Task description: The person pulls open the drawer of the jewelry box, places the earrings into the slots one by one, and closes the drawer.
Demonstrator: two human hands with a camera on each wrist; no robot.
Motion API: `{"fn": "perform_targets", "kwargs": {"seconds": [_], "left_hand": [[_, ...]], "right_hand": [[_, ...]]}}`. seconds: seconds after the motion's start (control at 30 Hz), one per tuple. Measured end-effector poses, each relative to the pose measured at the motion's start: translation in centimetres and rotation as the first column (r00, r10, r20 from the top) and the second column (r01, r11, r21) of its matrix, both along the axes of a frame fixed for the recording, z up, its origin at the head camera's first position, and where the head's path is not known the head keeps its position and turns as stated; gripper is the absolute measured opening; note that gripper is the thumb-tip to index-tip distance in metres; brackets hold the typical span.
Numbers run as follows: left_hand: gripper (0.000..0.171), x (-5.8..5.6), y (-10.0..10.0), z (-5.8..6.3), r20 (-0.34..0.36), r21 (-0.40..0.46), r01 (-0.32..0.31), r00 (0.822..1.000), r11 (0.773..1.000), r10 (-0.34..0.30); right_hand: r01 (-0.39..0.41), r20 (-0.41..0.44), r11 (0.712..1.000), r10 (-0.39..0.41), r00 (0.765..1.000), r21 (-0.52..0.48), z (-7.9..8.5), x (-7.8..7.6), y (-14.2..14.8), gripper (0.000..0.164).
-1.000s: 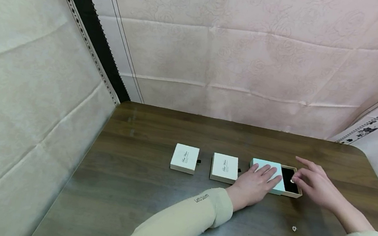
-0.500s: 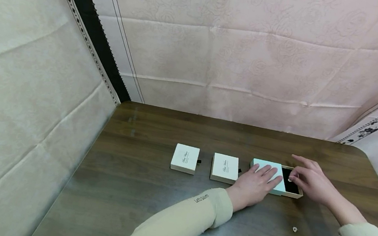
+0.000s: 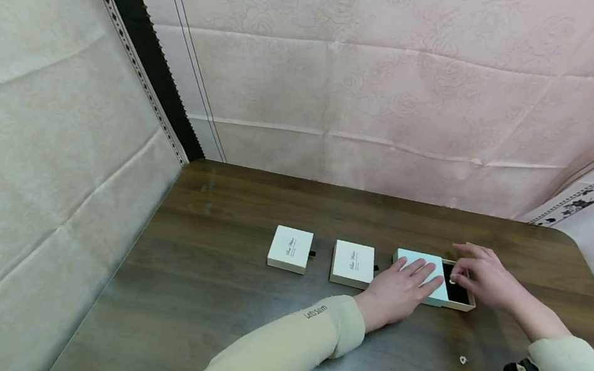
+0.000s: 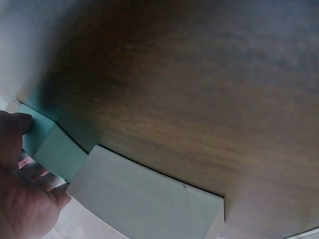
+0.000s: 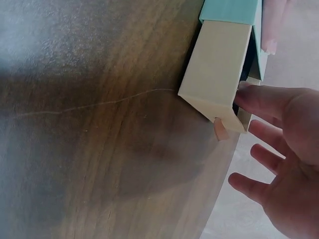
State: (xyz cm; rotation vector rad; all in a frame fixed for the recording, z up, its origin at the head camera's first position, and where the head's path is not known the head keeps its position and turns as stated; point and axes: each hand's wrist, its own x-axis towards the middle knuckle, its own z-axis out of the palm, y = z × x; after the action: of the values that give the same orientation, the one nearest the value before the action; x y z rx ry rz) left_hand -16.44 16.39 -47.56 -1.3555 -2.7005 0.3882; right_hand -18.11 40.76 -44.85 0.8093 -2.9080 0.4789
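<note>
My left hand lies over a turquoise box sleeve, fingers spread across its top; its thumb touches the sleeve's side in the left wrist view. A cream drawer with a black lining sticks out of the sleeve to the right. Over this drawer, my right hand pinches a small silvery piece of jewellery between thumb and index finger. In the right wrist view the thumb reaches inside the drawer wall, and the other fingers are spread.
Two white lidded boxes, a middle one and a left one, stand in line with the turquoise box, each with a black tab. Another small shiny jewellery piece lies on the wooden table nearer the front. A patterned cloth hangs behind.
My right hand has moved a little left and deeper over the drawer, carrying the small jewellery piece towards the sleeve. The left hand and the boxes have stayed in place.
</note>
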Motion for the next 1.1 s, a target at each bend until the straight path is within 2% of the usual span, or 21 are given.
{"fn": "perform_targets", "kwargs": {"seconds": [0.1,0.3,0.57,0.83,1.1], "left_hand": [[0.056,0.01,0.01,0.07,0.0,-0.003,-0.001,1.0,1.0,0.001],[0.055,0.05,-0.06,0.15,-0.007,0.0,0.001,1.0,1.0,-0.001],[0.054,0.14,-0.14,0.14,-0.009,0.007,0.006,1.0,1.0,-0.005],[0.054,0.17,-0.21,0.29,-0.008,-0.003,0.006,1.0,1.0,-0.006],[0.054,0.2,-0.26,0.41,-0.006,-0.004,0.005,1.0,1.0,-0.005]], "right_hand": [[0.031,0.026,0.999,-0.031,0.999,0.011,0.07,-0.19,0.04,0.025],[0.066,0.012,0.997,-0.067,0.998,0.038,0.04,-0.28,-0.04,0.024],[0.081,-0.089,0.995,-0.075,0.993,0.063,-0.29,-0.07,-0.31,0.028],[0.075,-0.127,0.995,-0.066,0.99,0.067,-0.47,-0.06,-0.48,0.029],[0.072,-0.181,0.996,-0.061,0.982,0.056,-0.05,0.37,-0.17,0.024]]}}
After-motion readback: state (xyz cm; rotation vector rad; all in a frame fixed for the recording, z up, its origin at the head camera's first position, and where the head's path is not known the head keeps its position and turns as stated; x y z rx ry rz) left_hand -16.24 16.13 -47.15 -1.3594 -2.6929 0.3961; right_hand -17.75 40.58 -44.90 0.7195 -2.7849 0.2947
